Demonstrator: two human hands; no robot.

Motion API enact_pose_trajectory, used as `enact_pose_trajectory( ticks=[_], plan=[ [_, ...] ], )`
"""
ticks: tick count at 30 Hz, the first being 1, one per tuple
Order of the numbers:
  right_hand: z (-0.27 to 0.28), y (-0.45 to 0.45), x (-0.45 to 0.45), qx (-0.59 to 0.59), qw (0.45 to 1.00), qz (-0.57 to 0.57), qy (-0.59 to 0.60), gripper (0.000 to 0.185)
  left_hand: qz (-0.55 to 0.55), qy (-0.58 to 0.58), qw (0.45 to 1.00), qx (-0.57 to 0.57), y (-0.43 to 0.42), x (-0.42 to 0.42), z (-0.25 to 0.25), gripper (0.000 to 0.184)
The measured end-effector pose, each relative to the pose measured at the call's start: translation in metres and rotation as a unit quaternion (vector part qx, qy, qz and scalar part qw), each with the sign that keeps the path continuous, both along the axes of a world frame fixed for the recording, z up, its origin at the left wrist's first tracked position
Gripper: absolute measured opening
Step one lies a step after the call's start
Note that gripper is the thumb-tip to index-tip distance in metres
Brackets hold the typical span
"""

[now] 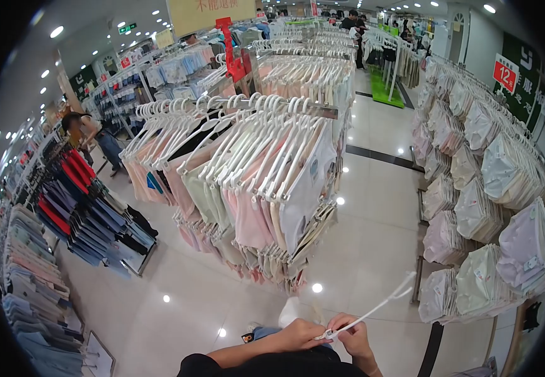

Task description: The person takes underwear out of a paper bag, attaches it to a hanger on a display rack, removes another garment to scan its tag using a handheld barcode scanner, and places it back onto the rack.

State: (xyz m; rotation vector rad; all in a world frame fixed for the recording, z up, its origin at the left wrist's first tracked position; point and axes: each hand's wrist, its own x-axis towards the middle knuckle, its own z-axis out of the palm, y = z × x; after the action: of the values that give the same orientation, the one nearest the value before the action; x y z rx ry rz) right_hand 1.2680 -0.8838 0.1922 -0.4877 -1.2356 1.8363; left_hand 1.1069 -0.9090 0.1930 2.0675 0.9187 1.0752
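Low in front of me, a white plastic clothes hanger (379,304) slants up to the right, with its forked end farthest from my body. My right hand (355,340) is closed around its near part, thumb and fingers pinching it. My left hand (302,334) is closed at the near end, by a small clip, its fingertips almost meeting those of the right. A sliver of something pale shows between the fingers, too small to name. Just beyond my left hand is a white shape (289,312), perhaps cloth; I cannot tell whether it is attached to the hanger.
Ahead stands a rack of pastel underwear (253,220) on white hangers. Packed wall hooks of briefs (473,213) line the right, under a red price sign (506,73). Dark and red clothes (77,188) hang at left, near a person (90,135). Glossy tiled floor (373,213) runs between them.
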Motion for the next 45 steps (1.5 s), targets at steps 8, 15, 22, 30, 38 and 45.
enact_pose_trajectory(
  ticks=[8, 15, 22, 30, 38, 45],
  plan=[
    [-0.006, 0.017, 0.005, 0.112, 0.991, -0.065, 0.034, 0.007, -0.052, 0.000, 0.992, -0.116, 0.000, 0.002, -0.002, 0.017],
    [0.016, 0.048, 0.069, 0.080, 0.915, -0.052, 0.393, 0.018, 0.062, 0.019, 0.971, -0.229, -0.018, -0.021, -0.017, 0.013],
    [0.014, 0.038, 0.023, 0.039, 0.920, 0.343, 0.184, 0.017, 0.219, -0.038, 0.969, -0.106, -0.020, -0.037, -0.024, 0.018],
    [0.054, 0.034, -0.107, 0.214, 0.832, 0.505, 0.081, 0.014, 0.055, -0.126, 0.948, -0.286, -0.022, -0.079, -0.030, 0.013],
    [0.100, 0.003, -0.231, 0.284, 0.711, 0.572, 0.293, 0.018, 0.129, -0.105, 0.915, -0.367, -0.038, -0.147, -0.046, 0.020],
    [0.097, -0.057, -0.324, 0.347, 0.759, 0.474, 0.281, 0.018, 0.191, -0.085, 0.909, -0.361, -0.058, -0.198, -0.071, 0.021]
  ],
)
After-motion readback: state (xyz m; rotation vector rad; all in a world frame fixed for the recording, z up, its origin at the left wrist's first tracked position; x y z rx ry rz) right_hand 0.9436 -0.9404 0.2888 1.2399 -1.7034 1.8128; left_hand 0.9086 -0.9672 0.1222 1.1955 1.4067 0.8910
